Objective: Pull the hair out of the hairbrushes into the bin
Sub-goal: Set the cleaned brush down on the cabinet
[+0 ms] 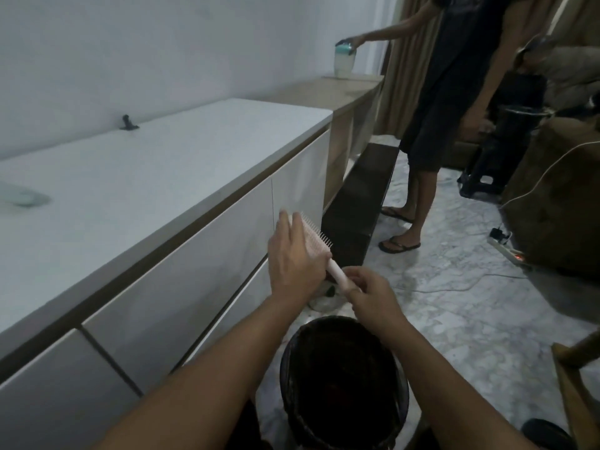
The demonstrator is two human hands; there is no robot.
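Observation:
A pale pink hairbrush (pixel 316 237) with white bristles is held up in front of the white cabinet, bristles facing right. My right hand (pixel 370 289) grips its white handle from below. My left hand (pixel 293 258) rests on the brush head, fingers curled over its far side. Whether any hair is caught in the bristles cannot be made out. A round dark bin (pixel 344 381) stands on the floor directly below my forearms, its inside dark.
A long white cabinet (pixel 146 177) runs along the left wall, with a small black object (pixel 128 123) and a glass dish (pixel 22 196) on top. A person in dark clothes and flip-flops (pixel 454 102) stands ahead at a wooden shelf. Cables and a power strip (pixel 509 253) lie on the marble floor.

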